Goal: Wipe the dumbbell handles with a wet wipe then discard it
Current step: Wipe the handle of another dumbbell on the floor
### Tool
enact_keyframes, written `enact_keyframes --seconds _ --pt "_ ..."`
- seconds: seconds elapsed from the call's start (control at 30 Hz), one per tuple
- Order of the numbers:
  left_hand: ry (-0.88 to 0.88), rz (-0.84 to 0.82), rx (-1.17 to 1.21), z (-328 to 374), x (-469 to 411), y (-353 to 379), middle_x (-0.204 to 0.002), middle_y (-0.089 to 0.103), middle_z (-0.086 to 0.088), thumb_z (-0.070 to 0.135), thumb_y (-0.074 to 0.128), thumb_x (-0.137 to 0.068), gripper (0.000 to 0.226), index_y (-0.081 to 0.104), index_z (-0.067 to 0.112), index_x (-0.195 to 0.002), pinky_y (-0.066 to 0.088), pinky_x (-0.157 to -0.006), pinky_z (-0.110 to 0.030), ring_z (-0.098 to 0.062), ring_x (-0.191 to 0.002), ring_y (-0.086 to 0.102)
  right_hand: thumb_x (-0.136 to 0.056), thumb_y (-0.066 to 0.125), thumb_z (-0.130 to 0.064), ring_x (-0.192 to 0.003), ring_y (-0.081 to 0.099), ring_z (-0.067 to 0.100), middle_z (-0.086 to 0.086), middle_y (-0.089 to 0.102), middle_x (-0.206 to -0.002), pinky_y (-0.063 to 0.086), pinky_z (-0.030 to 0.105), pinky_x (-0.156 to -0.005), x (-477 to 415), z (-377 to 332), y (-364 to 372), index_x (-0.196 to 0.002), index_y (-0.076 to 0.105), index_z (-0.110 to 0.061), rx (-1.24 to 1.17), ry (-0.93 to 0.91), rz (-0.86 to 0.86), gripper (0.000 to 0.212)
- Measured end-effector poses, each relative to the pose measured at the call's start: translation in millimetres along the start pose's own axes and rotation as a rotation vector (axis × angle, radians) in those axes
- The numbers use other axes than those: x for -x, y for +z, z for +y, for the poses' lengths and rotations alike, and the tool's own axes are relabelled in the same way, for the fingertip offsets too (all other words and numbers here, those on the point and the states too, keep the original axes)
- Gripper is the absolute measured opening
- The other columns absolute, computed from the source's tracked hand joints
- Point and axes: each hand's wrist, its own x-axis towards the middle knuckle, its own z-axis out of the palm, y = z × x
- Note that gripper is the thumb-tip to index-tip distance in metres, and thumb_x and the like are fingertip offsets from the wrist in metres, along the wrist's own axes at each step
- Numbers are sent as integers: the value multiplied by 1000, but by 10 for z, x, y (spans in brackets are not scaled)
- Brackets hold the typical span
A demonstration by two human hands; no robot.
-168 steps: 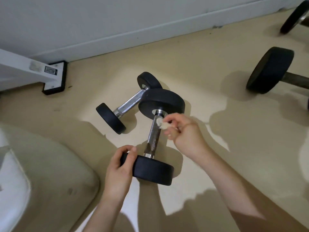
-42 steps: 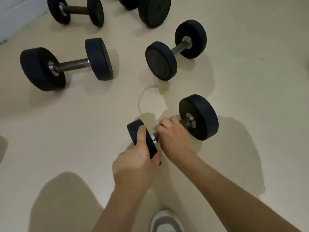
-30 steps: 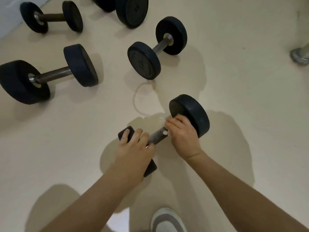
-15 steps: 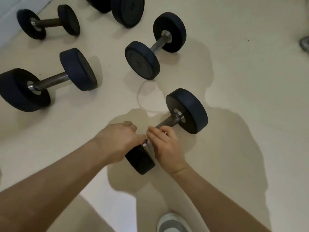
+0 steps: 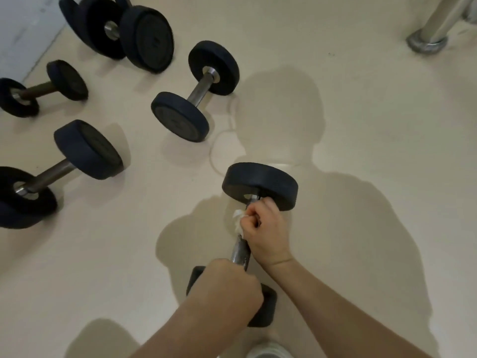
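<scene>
A black dumbbell [image 5: 260, 184] with a steel handle [image 5: 240, 251] lies on the beige floor in front of me, one head far, one near. My left hand [image 5: 227, 290] grips the near head [image 5: 265, 310] from above and covers most of it. My right hand [image 5: 265, 228] is curled round the far end of the handle, just below the far head, with a crumpled white wet wipe [image 5: 238, 220] pressed between its fingers and the steel. The bare middle of the handle shows between my two hands.
Several other black dumbbells lie on the floor: one [image 5: 196, 91] beyond the held one, two [image 5: 64, 164] at the left, larger ones [image 5: 144, 37] at the top. A chrome post foot [image 5: 427, 41] stands at the top right. My shoe tip [image 5: 268, 351] shows at the bottom.
The dumbbell has turned so its handle points away from me. My right hand slid with the wipe from the near end up to the far head. My left hand still holds the near head.
</scene>
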Motion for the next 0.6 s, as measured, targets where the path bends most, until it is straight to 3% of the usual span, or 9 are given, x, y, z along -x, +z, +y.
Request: enact_keyframes --seconds 0.1,0.2,0.27,0.37,0.43,0.5,0.6 --pt "-37 48 72 101 40 70 -104 62 -13 13 48 -93 23 50 5 -114 32 -63 -34 -31 -84 59 -73 53 -22 -54 44 14 -2 50 -69 34 27 -48 -97 -117 25 -64 57 -13 107 -246 -234 13" --pt "-168 184 274 112 134 245 -91 60 -7 24 54 -87 29 47 10 -112 30 -59 -29 -27 -74 55 -74 54 -22 -54 42 12 -5 46 -66 29 21 -52 -165 -305 139 -63 58 -14 168 -446 -493 14" --pt "-226 278 342 86 204 377 -94 63 -7 32 54 -85 33 44 14 -111 31 -62 -31 -29 -80 60 -74 55 -19 -56 46 14 -3 51 -67 31 22 -53 -199 -425 202 -65 61 -13 203 -545 -644 12" --pt "-264 371 405 81 262 540 -95 64 -5 40 52 -84 37 43 19 -113 29 -61 -31 -30 -82 62 -80 62 -15 -68 50 9 -8 56 -77 37 20 -60 -286 -547 79 -83 74 -15 228 -470 -791 12" --pt "-292 429 445 82 243 599 -96 65 -4 43 51 -83 44 43 19 -119 31 -62 -31 -29 -83 62 -84 64 -23 -76 57 6 -11 65 -86 45 17 -69 -298 -580 -121 -98 75 -22 212 -259 -866 18" --pt "-302 496 464 89 184 614 -97 65 -4 44 53 -82 50 42 17 -123 34 -62 -30 -29 -84 63 -80 69 -37 -79 61 7 -8 68 -91 51 23 -76 -211 -599 -305 -104 73 -28 188 -121 -909 25" --pt "-268 579 436 57 169 633 -68 65 -4 49 68 -63 47 59 15 -94 34 -48 -29 -23 -55 61 -77 73 -39 -75 58 9 -5 64 -85 51 29 -75 -4 -596 -324 -97 72 -25 301 -144 -806 25"
